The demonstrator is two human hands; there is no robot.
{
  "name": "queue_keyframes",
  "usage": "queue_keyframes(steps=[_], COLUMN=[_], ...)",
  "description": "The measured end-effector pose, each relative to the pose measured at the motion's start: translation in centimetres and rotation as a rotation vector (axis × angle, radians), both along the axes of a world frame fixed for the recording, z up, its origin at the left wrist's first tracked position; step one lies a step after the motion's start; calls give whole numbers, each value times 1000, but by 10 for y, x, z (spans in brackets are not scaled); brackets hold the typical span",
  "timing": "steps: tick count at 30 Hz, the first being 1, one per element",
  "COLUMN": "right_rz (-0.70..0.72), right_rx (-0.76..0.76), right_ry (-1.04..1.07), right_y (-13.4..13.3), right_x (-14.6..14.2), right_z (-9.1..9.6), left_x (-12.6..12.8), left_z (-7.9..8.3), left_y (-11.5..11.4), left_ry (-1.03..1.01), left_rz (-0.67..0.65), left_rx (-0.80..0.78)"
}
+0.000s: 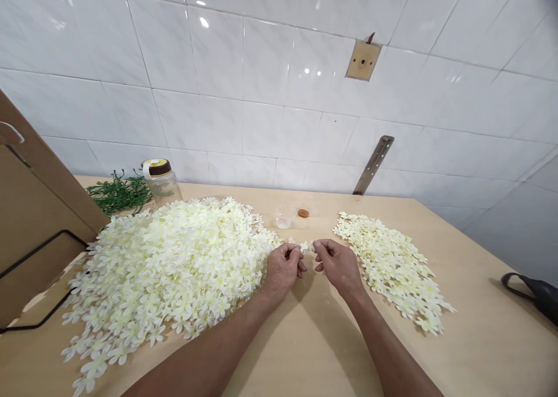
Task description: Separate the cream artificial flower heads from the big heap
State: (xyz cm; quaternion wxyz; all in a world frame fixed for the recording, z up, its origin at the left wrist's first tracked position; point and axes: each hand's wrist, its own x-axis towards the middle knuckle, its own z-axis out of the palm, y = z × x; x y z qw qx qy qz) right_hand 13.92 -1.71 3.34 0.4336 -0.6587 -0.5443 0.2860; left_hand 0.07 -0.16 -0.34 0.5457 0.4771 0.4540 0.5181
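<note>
My left hand (285,266) is closed in a pinch at the right edge of a large heap of white artificial flowers (187,257). A small white artificial flower (306,246) shows between the fingertips of both hands, right by my left thumb. My right hand (339,264) is closed too, with thumb and forefinger together close to that flower. Whatever is between its fingertips is too small to make out. Right of it lies a smaller, flatter spread of the same flowers (390,260). Just beyond my hands stand a small clear plastic cup (283,218) and a brown oval piece (303,213).
A clear jar with a brown and yellow lid (162,179) and green artificial stems (120,192) stand behind the heap. A cardboard box (39,211) and a black wire frame (39,321) are at left. A black strapped object (534,292) lies at right. A tiled wall (261,124) closes the back.
</note>
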Motion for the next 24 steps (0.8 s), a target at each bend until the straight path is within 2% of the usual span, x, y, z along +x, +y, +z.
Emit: queue_keyframes(steps=[5,8,19,24], right_rz=[150,211,283,292], right_rx=[25,-5,-114,-98], right_ry=[522,695,872,826], right_y=[1,0,-3,-4], right_x=[5,8,13,11], right_z=[1,5,13,11], left_x=[0,0,-2,-1], left_z=[-1,0,5,4], left_y=[0,0,-2,-2], left_ry=[-15,-9,19,10], left_rz=[0,-8,-10,-14], left_rx=[-5,-7,-1,-10])
